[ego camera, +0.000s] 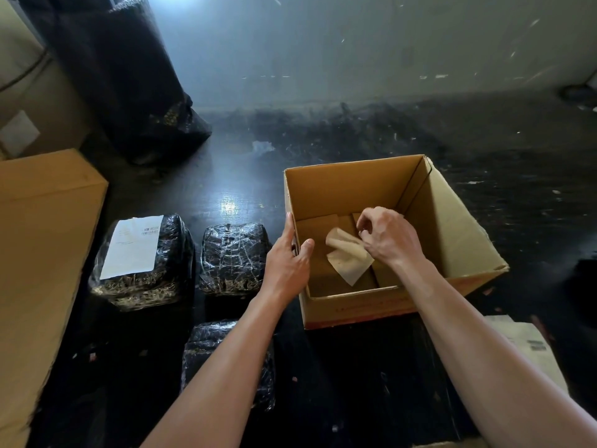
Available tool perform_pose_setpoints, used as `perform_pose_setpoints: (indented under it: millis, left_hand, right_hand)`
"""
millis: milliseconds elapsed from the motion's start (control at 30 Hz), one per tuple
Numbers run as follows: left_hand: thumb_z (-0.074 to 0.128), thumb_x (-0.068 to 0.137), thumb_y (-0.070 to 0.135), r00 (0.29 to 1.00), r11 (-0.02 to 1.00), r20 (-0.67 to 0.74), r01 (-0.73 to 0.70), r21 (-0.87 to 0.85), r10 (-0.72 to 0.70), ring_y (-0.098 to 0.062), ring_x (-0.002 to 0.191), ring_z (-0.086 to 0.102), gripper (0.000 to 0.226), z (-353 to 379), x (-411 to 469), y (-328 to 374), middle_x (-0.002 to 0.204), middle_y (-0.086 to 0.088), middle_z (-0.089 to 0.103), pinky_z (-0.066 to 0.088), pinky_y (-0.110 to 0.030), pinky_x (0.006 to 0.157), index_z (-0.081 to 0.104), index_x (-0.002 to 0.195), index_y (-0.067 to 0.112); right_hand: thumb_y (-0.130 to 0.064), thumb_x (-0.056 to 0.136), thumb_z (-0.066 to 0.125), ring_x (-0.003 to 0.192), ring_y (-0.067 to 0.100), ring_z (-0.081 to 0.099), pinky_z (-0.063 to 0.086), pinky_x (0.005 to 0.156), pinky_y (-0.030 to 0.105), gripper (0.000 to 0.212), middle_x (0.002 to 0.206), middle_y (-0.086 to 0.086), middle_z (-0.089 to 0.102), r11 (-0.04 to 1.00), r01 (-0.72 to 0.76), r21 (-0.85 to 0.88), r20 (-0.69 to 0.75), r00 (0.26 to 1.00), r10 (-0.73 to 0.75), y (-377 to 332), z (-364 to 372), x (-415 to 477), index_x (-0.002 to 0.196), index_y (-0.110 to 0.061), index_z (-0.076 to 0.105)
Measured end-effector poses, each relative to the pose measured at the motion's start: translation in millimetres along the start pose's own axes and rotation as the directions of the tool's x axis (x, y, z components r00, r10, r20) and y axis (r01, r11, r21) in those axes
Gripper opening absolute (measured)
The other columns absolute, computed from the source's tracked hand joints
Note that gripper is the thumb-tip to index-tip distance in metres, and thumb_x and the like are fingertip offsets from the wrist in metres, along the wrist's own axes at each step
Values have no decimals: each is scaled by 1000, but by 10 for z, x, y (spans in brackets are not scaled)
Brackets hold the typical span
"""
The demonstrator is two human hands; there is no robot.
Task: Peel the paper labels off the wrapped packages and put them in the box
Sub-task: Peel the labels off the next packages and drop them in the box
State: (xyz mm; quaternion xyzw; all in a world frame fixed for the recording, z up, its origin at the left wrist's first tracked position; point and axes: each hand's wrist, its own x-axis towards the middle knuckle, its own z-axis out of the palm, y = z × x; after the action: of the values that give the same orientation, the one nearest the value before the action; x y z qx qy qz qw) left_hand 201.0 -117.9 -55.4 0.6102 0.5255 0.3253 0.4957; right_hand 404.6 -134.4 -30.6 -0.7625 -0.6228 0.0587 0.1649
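An open cardboard box (452,227) stands on the dark floor right of centre. My right hand (392,236) is inside its opening, fingers pinched on a curled brown paper label (347,258) that hangs over the box floor. My left hand (287,258) rests on the box's left wall, thumb inside the rim. Three black plastic-wrapped packages lie left of the box: one (142,263) bears a white paper label (132,245), one (234,258) shows no label on top, and one (226,360) lies partly under my left forearm.
A large closed cardboard carton (42,247) fills the left edge. A tall black wrapped bundle (129,79) and further cartons (19,92) stand at the back left. A flat printed carton (529,344) lies at the lower right. Scuffed dark floor stretches to a pale wall behind.
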Motion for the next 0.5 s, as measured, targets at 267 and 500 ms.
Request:
perform_pose_setpoints:
  millis: [267,500]
  left_hand:
    - [55,102,36,997,996,61,-60,73,56,-19,133,50,70,-80,21,-17,146,13,45,45,-47,110,14,159,41]
    - [52,100,52,996,931,-40,-61,360,81,-24,127,58,67,-465,15,-97,142,-13,58,48,-40,106,43,151,10]
  right_hand:
    - [-22,93,64,90,17,67,51,69,25,12,100,1,73,999,3,42,-6,1000,-2,-152,-74,-43,103,-18,69]
    - [-36,96,62,97,15,68,53,76,22,28,112,0,72,992,61,109,-2,998,-61,-671,-140,-101,116,-18,68]
